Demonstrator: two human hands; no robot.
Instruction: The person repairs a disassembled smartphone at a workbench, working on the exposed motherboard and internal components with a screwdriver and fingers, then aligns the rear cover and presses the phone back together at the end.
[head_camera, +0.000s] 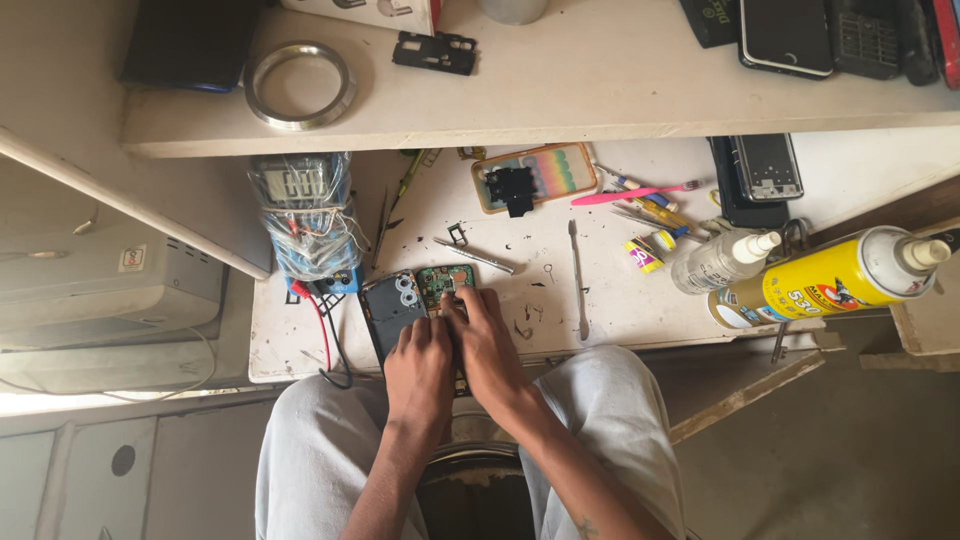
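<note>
A plastic-wrapped multimeter (300, 215) is sitting at the far left of the table (620, 300), its red and black leads (325, 335) trailing toward the near edge just left of the opened phone (415, 300). That phone is lying at the near edge with its dark back shell on the left and its green circuit board on the right. The left hand (420, 365) is resting on the phone's near end, fingers curled, and whether its grip is pinching anything I cannot tell. The right hand (487, 345) is lying just beside it, its fingertips (462, 298) pressing together on the board; what they are nipping is too small to make out. The phone's near half is hiding under both hands. Further right, tweezers (474, 256) and a slim metal pry tool (578, 285) are lying near, then a clear spray bottle (718, 262) and a yellow spray can (835, 280) on its side.
</note>
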